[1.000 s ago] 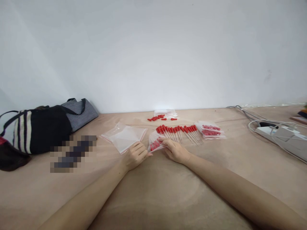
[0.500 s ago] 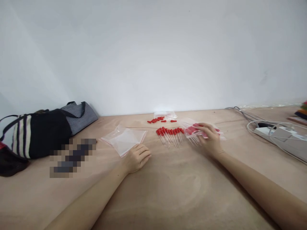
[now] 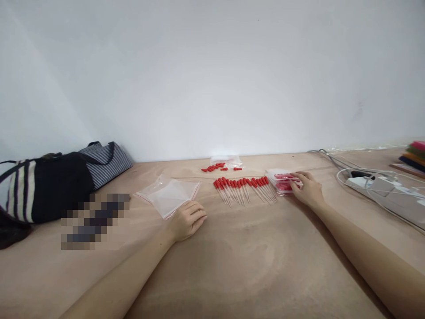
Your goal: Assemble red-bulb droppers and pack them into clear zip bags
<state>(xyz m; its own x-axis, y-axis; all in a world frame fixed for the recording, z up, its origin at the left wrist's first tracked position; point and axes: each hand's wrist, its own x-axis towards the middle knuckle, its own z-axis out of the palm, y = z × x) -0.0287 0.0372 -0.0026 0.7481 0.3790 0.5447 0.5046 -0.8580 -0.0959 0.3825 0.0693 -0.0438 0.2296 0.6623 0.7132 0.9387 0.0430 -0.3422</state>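
Note:
My right hand (image 3: pixel 309 189) grips the right end of a clear zip bag (image 3: pixel 282 182) with red rubber bulbs showing inside; its left part lies beside a row of glass droppers. These droppers (image 3: pixel 244 188) lie side by side, red bulbs away from me and clear tips towards me. My left hand (image 3: pixel 189 220) rests on the table, its fingers loosely bent and nothing seen in them. Its fingertips are by the near edge of a flat, empty zip bag (image 3: pixel 169 195) with red seal lines. Part of that edge is hidden behind the hand.
Loose red bulbs (image 3: pixel 212 168) and another clear bag (image 3: pixel 229 160) lie near the wall. A dark bag with white stripes (image 3: pixel 59 186) sits left, before a blurred-out patch (image 3: pixel 96 221). White power strips (image 3: pixel 388 190) with cables and a colourful stack (image 3: pixel 415 157) are right.
My right hand has moved right with the filled bag, uncovering more droppers at the row's right end. My left hand stays in place. The view has shifted slightly.

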